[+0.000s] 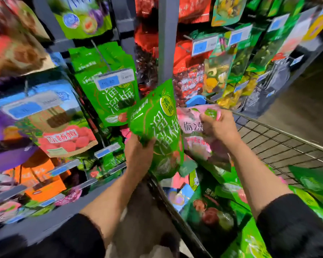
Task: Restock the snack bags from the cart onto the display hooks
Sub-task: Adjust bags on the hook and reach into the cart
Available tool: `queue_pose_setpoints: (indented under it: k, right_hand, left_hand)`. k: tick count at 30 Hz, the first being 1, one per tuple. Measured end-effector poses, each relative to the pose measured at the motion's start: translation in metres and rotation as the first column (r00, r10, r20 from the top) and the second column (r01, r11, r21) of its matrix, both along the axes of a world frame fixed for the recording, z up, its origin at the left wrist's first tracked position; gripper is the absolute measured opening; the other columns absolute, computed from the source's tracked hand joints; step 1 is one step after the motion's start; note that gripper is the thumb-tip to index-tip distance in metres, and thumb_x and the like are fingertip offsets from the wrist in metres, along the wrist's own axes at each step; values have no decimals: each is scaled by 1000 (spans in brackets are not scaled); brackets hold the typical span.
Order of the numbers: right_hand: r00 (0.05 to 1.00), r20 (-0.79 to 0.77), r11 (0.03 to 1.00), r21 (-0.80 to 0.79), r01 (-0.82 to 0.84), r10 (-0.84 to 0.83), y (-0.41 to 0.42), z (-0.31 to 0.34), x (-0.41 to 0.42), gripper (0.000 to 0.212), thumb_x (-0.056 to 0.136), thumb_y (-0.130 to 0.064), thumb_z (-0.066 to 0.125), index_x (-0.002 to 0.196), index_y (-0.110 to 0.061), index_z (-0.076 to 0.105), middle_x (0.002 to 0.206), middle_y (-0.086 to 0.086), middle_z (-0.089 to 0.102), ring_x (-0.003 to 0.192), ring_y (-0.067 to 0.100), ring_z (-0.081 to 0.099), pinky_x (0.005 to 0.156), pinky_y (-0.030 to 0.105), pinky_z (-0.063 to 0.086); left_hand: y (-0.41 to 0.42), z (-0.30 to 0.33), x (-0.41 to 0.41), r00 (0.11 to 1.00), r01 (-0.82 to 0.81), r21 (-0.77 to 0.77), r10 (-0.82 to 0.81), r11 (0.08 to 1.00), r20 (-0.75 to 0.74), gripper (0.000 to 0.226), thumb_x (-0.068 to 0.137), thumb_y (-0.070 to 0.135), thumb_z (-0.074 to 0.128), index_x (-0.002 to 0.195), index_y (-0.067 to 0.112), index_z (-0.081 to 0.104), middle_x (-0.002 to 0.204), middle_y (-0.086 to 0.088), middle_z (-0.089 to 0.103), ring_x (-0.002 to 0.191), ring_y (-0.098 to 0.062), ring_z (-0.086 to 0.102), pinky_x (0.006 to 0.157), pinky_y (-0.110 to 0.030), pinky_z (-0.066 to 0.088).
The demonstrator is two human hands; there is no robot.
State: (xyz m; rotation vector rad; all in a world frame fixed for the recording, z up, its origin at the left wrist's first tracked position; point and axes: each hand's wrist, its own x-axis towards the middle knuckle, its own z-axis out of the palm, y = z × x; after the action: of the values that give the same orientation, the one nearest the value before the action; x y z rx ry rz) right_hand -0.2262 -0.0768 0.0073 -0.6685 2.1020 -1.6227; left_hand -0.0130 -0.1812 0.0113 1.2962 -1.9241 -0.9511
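My left hand (138, 151) grips the lower left edge of a bright green snack bag (157, 123), held up tilted between the shelf and the cart. My right hand (219, 125) pinches the top of a pink snack bag (196, 138) just right of it, above the cart. The wire cart (279, 144) at the lower right holds several more green, pink and blue bags (212, 211). Matching green bags (110, 97) hang on a display hook (100, 54) straight above my left hand, behind a blue price tag (114, 80).
Hooks full of hanging snack bags cover the wall: blue-and-red bags (64, 127) at the left, red and yellow-green ones (218, 71) at the right. A grey upright post (167, 38) divides the display. Orange boxes (43, 183) sit on a lower shelf. Bare floor lies far right.
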Motion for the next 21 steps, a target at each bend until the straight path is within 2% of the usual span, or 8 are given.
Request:
queue_pose_setpoints:
  k: [3,7,11,13,15,17,19,21]
  right_hand:
    - [991,-51,981,-159,110,-120,1,52,48,32,73,-37,74,71,-10,57,64,6,47,60,16,41,56,34,35]
    - [977,-137,948,-298,115,-161,-19,126,138,21,80,-15,75,65,-22,61,47,-19,56,46,-4,45,50,21,39]
    - [978,-189,906,-423,3,-91,-47,178,259,34,83,2,68,64,-20,52,47,-14,53,39,-14,42,46,6,35]
    - [983,-183,883,-465,-69,-19,-68,189,311,39,83,5,67,62,-20,46,53,-15,50,38,-15,43,47,4,34]
    - [975,-204,878,-447,-170,85,-96,188,355,26,77,-9,76,63,-9,54,59,-7,55,48,-5,47,52,16,41]
    - [963,-226,880,-414,-233,149,-127,185,400,38,66,-30,82,73,-4,55,72,6,51,66,13,47,57,34,43]
    - [948,-226,853,-425,-302,223,-155,185,451,41,63,-32,83,75,-10,51,75,6,48,68,16,45,60,35,41]
    - [929,-197,817,-443,-370,314,-174,193,506,34,69,-19,82,71,-16,48,68,-1,49,63,12,46,63,34,42]
  left_hand:
    - [-3,38,35,969,-79,-73,60,994,-239,33,79,15,75,90,-10,57,80,-23,61,76,-27,57,74,-35,37]
    - [-7,87,116,879,-14,99,60,995,-472,21,84,12,72,96,9,56,83,9,54,89,-13,52,80,-25,42]
    - [-19,106,220,811,-183,24,164,983,-561,18,85,10,70,99,2,62,93,-3,58,90,-14,53,70,-9,38]
    - [-28,109,276,776,-260,51,240,964,-583,26,86,10,69,104,-7,64,96,-7,60,92,-16,56,72,-17,37]
    - [-33,114,331,716,-325,85,304,942,-628,21,87,11,68,104,1,64,96,-6,62,90,-14,58,77,-24,44]
    - [-33,121,383,661,-405,100,367,909,-654,14,88,9,66,100,10,57,84,-2,59,72,-8,55,70,-12,43]
    - [-34,125,434,623,-511,98,446,854,-643,12,90,10,64,97,7,55,75,4,47,66,-6,44,64,-12,33]
    - [-37,126,480,566,-608,82,504,790,-652,16,89,12,65,97,-1,58,78,1,47,81,-13,46,70,-19,33]
